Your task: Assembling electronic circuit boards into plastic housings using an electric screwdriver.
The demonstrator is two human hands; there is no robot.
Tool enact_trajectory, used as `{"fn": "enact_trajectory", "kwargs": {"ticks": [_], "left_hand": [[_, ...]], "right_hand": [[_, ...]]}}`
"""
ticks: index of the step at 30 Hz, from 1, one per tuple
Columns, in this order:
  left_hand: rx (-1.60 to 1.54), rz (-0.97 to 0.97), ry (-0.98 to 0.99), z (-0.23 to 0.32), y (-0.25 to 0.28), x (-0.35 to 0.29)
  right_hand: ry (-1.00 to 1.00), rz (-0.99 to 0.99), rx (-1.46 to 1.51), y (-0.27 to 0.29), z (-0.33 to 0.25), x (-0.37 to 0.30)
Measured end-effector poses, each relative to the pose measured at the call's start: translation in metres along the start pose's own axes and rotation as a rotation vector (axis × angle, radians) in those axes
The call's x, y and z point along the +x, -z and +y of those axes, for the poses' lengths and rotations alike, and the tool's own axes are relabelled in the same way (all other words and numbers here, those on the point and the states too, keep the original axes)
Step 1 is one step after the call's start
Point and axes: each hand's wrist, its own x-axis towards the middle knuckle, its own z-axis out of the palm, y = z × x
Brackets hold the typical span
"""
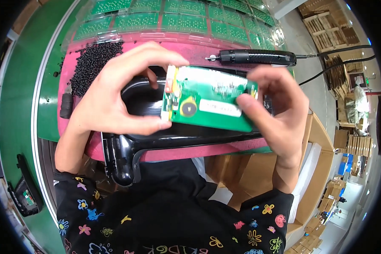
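A green circuit board [216, 120] with a white label and a round dark part is held up in front of me, slightly tilted. My left hand [114, 93] grips its left end between thumb and fingers. At the opposite end, my right hand [279, 106] pinches the board, thumb on the face toward me; its fingers are slightly blurred. Below the board lies a glossy black plastic housing [156, 137], with a rounded end sticking out at the near left. The board and my hands hide much of it.
The housing rests on a pink mat [190, 48]. A heap of small black screws [91, 63] lies at the far left. Clear trays of green boards [184, 21] stand behind. A black electric screwdriver [254, 57] with a cable lies far right. A cardboard box [317, 139] stands right.
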Motion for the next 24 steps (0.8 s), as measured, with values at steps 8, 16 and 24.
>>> {"fn": "enact_trajectory", "kwargs": {"ticks": [8, 16, 24], "left_hand": [[0.097, -0.171, -0.020, 0.000, -0.018, -0.010], [0.211, -0.187, 0.057, -0.004, -0.016, -0.008], [0.415, -0.172, 0.295, -0.006, -0.023, -0.009]], "right_hand": [[-0.173, -0.169, 0.127, -0.003, 0.020, -0.042], [0.082, -0.254, -0.019, -0.007, 0.047, -0.028], [0.145, -0.204, -0.102, -0.028, 0.080, -0.008]]}}
